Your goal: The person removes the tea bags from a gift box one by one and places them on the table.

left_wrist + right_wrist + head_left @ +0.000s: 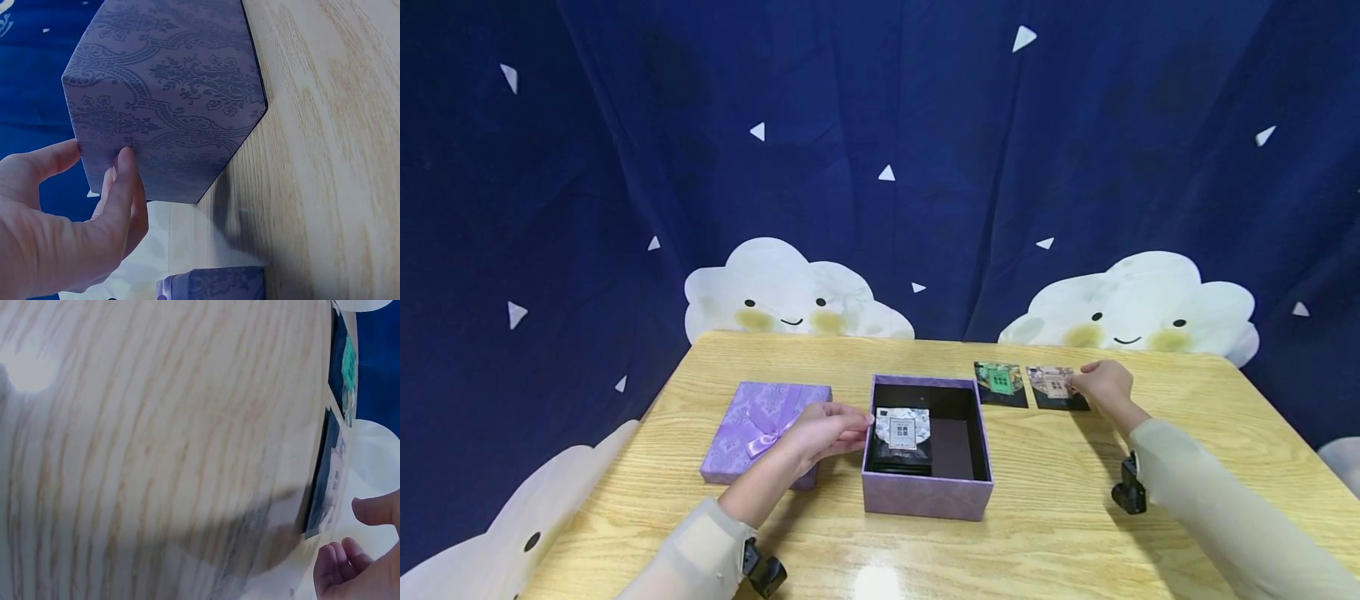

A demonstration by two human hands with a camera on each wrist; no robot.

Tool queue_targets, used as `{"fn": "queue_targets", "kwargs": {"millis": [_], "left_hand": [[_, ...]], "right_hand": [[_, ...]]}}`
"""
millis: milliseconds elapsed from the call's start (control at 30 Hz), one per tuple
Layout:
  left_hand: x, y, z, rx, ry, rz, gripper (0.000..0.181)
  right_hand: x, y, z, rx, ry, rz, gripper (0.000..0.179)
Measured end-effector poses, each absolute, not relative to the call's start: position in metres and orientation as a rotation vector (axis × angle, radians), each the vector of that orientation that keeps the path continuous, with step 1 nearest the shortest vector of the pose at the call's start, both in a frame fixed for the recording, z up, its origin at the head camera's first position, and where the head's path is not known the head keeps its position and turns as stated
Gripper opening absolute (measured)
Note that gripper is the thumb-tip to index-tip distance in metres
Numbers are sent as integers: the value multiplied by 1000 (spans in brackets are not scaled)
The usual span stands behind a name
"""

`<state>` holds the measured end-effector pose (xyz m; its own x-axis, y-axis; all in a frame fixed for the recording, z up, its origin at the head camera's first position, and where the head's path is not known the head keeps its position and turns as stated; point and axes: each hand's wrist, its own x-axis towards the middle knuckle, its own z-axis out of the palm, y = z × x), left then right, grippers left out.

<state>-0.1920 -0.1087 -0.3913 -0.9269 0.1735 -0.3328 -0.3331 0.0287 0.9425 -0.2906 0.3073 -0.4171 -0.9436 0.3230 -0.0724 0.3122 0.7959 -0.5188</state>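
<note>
My left hand (829, 433) holds the left wall of a purple patterned gift box (927, 497), one finger over the rim and another digit against the outside, as the left wrist view shows. Inside the box, on its left, lies a stack of black sachets with a white label (902, 433). At the right, my right hand (1107, 385) is by the right edge of a black sachet with a pinkish label (1054, 385). Its thumb and fingers are apart in the right wrist view. A sachet with a green label (1001, 382) lies flat to its left.
Left of the box, partly behind my left forearm, is the purple lid (741, 433) with a ribbon bow (765, 442). Everything lies on a wooden table (1037, 533). A dark blue cloth with clouds (880, 100) hangs behind it.
</note>
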Motion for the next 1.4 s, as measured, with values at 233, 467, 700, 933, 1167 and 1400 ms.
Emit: {"fn": "queue_targets", "kwargs": {"millis": [233, 467, 700, 933, 1167, 1400], "left_hand": [[-192, -108, -391, -170, 1967, 1952, 21], [-192, -108, -391, -183, 1967, 1957, 18], [-191, -108, -389, -191, 1962, 1964, 20], [-192, -109, -386, -190, 1973, 1953, 23], [-191, -109, -388, -185, 1976, 1952, 21], [-190, -107, -390, -187, 1979, 1951, 22]], "right_hand": [[-289, 303, -410, -503, -2975, 867, 46], [-286, 301, -403, -407, -2999, 873, 46], [-286, 300, -399, -400, -2961, 1046, 44], [-286, 293, -396, -470, -2810, 1532, 41], [-275, 283, -396, -407, -2781, 1801, 48], [-264, 279, -396, -312, -2817, 1850, 45]]}}
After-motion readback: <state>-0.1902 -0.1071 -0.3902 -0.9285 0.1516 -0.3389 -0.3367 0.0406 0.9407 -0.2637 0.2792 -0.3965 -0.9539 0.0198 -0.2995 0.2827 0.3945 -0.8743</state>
